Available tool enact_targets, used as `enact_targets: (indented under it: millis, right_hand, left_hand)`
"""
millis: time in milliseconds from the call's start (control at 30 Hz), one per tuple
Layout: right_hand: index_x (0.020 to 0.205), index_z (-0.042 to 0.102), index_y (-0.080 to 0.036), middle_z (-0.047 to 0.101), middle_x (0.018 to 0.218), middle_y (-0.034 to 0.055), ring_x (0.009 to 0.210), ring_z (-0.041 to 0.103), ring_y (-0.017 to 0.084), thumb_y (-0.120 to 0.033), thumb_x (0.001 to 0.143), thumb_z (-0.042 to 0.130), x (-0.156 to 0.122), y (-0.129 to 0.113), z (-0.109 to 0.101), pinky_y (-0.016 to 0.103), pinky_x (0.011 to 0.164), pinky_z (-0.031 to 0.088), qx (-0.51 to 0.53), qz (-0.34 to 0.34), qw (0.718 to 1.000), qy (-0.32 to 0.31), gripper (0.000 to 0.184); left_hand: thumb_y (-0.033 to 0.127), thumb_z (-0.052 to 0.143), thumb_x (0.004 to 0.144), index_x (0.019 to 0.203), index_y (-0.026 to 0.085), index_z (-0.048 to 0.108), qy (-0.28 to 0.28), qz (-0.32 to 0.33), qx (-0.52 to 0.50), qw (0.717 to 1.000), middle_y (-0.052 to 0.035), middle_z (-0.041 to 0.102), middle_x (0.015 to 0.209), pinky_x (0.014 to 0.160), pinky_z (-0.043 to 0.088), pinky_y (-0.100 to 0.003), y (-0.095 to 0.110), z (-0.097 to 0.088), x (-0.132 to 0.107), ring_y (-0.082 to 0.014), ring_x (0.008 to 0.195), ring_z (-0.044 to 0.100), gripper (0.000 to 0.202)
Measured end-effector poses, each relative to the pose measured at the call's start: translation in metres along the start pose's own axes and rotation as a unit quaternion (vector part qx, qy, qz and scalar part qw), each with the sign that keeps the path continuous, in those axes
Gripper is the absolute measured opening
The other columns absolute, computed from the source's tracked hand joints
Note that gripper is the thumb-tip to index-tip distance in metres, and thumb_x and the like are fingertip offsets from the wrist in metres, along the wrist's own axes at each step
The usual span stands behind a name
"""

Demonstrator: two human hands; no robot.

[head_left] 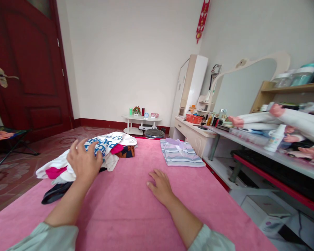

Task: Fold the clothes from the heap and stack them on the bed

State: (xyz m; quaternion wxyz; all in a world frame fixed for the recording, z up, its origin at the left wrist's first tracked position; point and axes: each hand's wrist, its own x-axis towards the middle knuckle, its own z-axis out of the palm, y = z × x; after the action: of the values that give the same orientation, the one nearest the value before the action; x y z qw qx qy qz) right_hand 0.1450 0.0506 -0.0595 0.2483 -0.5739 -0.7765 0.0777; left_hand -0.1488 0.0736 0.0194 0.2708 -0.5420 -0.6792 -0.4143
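My left hand (84, 162) reaches onto a heap of unfolded clothes (94, 155) at the left of the pink bed cover (136, 209). Its fingers curl over a white garment with blue print (104, 143) on top of the heap. Pink, dark and orange pieces show in the same heap. My right hand (160, 186) lies flat on the bare pink cover, fingers stretched out, holding nothing. A folded striped garment (180, 153) in lilac and grey lies at the far right of the cover, well beyond my right hand.
A dressing table (196, 134) with a mirror (240, 89), bottles and a red basket (194, 119) lines the right side. A low white table (141, 120) stands by the far wall. A dark red door (28, 66) and a folding chair (5, 137) are at left.
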Motion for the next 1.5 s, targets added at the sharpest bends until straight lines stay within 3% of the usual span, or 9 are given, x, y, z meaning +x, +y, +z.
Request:
enact_targets:
  millis: [167,333,600,833,967,1167,1300,1400,1500]
  right_hand:
    - [0.124,0.057,-0.023,0.047,0.138,0.0095,0.130,0.037,0.025,-0.038,0.082,0.056,0.000,0.000,-0.001,0.042,0.107,0.023,-0.001,0.007,1.000,-0.010,0.044]
    - [0.124,0.057,-0.023,0.047,0.138,0.0097,0.129,0.037,0.025,-0.037,0.082,0.055,0.000,0.000,0.000,0.042,0.107,0.023,-0.002,0.006,1.000,-0.008,0.044]
    - [0.124,0.057,-0.025,0.047,0.138,0.0092,0.129,0.038,0.025,-0.038,0.082,0.055,0.000,0.001,0.002,0.042,0.107,0.023,0.000,0.000,1.000,0.001,0.044]
    - [0.121,0.060,-0.022,0.049,0.137,0.0105,0.128,0.040,0.026,-0.035,0.081,0.057,0.001,0.002,0.004,0.043,0.107,0.025,0.016,-0.001,1.000,0.012,0.042]
    - [0.118,0.061,-0.017,0.058,0.126,0.0115,0.119,0.050,0.024,-0.040,0.085,0.051,0.007,0.005,0.005,0.039,0.105,0.032,0.161,-0.003,0.985,0.066,0.042]
    - [0.111,0.062,-0.019,0.066,0.113,0.0070,0.107,0.059,0.023,-0.054,0.086,0.045,0.016,0.008,0.005,0.039,0.097,0.042,0.458,0.025,0.883,0.096,0.047]
    - [0.110,0.061,-0.019,0.069,0.103,0.0084,0.093,0.065,0.025,-0.047,0.065,0.072,0.018,0.010,0.009,0.040,0.084,0.050,0.538,0.083,0.838,0.043,0.055]
    - [0.100,0.065,-0.016,0.072,0.091,0.0080,0.082,0.067,0.024,-0.033,0.053,0.077,0.019,0.011,0.008,0.037,0.076,0.052,0.552,0.105,0.826,0.035,0.051]
    - [0.092,0.067,-0.015,0.072,0.082,0.0065,0.074,0.067,0.022,-0.031,0.055,0.072,0.020,0.015,0.000,0.033,0.068,0.052,0.554,0.129,0.816,0.102,0.040]
  left_hand:
    - [0.042,0.048,0.085,0.135,0.007,0.039,-0.091,-0.088,0.086,0.988,-0.0246,0.057,0.114,0.077,0.041,-0.049,-0.030,0.000,0.005,-0.0409,0.103,0.050,0.062]
    - [0.041,0.041,0.086,0.104,0.018,0.068,-0.180,-0.061,0.108,0.976,-0.0180,0.065,0.100,0.074,0.041,-0.048,-0.039,0.011,0.007,-0.0384,0.096,0.054,0.039]
    - [0.032,0.035,0.088,0.092,0.011,0.066,-0.151,-0.058,0.113,0.980,-0.0197,0.062,0.098,0.073,0.040,-0.045,-0.029,0.010,0.003,-0.0368,0.095,0.053,0.038]
    - [0.032,0.034,0.091,0.099,0.018,0.053,-0.027,-0.091,-0.078,0.992,-0.0063,0.062,0.090,0.071,0.040,-0.032,0.025,-0.018,0.023,-0.0248,0.085,0.058,0.025]
    - [0.022,0.039,0.087,0.089,0.020,0.052,-0.141,0.042,-0.211,0.966,-0.0021,0.062,0.081,0.068,0.039,-0.028,0.083,-0.031,-0.001,-0.0201,0.078,0.059,0.013]
    - [0.005,0.047,0.072,0.098,0.016,0.057,-0.396,0.204,-0.251,0.859,-0.0150,0.066,0.093,0.068,0.043,-0.035,0.150,-0.030,-0.086,-0.0287,0.082,0.064,0.030]
    - [-0.003,0.055,0.055,0.117,0.007,0.054,-0.462,0.238,-0.225,0.824,-0.0272,0.062,0.106,0.067,0.046,-0.042,0.163,-0.033,-0.115,-0.0390,0.086,0.063,0.063]
    - [0.001,0.056,0.061,0.099,0.013,0.064,-0.460,0.243,-0.240,0.820,-0.0230,0.065,0.098,0.063,0.046,-0.040,0.160,-0.037,-0.109,-0.0354,0.078,0.065,0.041]
    - [0.015,0.053,0.075,0.084,0.021,0.067,-0.446,0.246,-0.266,0.819,-0.0123,0.069,0.085,0.064,0.045,-0.036,0.146,-0.039,-0.083,-0.0292,0.075,0.066,0.017]
